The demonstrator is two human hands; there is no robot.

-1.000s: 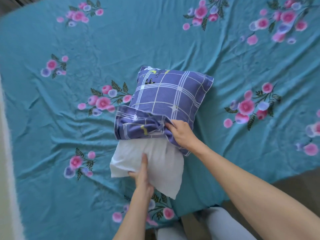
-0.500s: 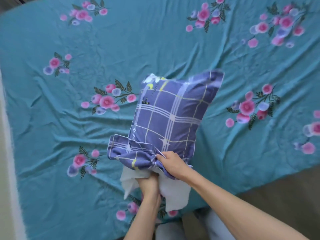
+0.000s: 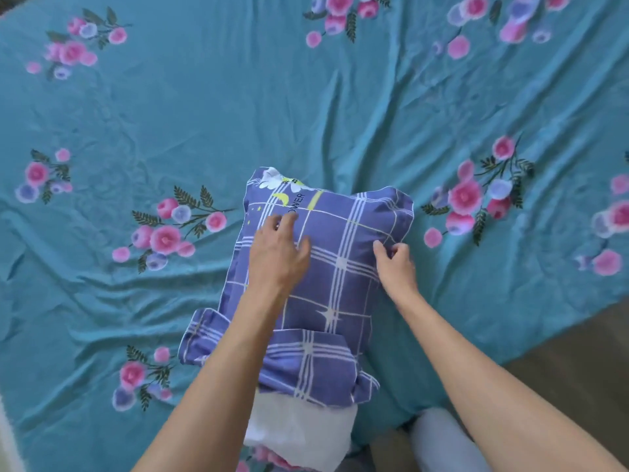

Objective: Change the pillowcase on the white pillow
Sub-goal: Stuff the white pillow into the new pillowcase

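A purple plaid pillowcase (image 3: 340,267) covers most of the white pillow (image 3: 299,434), whose bare end sticks out of the bunched opening near me. The pillow lies on the teal flowered bedsheet (image 3: 204,114). My left hand (image 3: 277,252) lies on the upper left of the pillowcase with its fingers spread and fairly straight. My right hand (image 3: 396,264) is at the pillowcase's right edge, fingers curled, pinching the fabric there.
The bed's near edge runs diagonally at the lower right, with brown floor (image 3: 561,352) beyond it. My knee in light trousers (image 3: 442,437) is just below the pillow. A pale strip (image 3: 6,437) borders the sheet at the left.
Both hands left the bunched opening and moved up onto the pillowcase body. The pillow, lifted upright half a second ago, now lies flat, with more of it inside the case.
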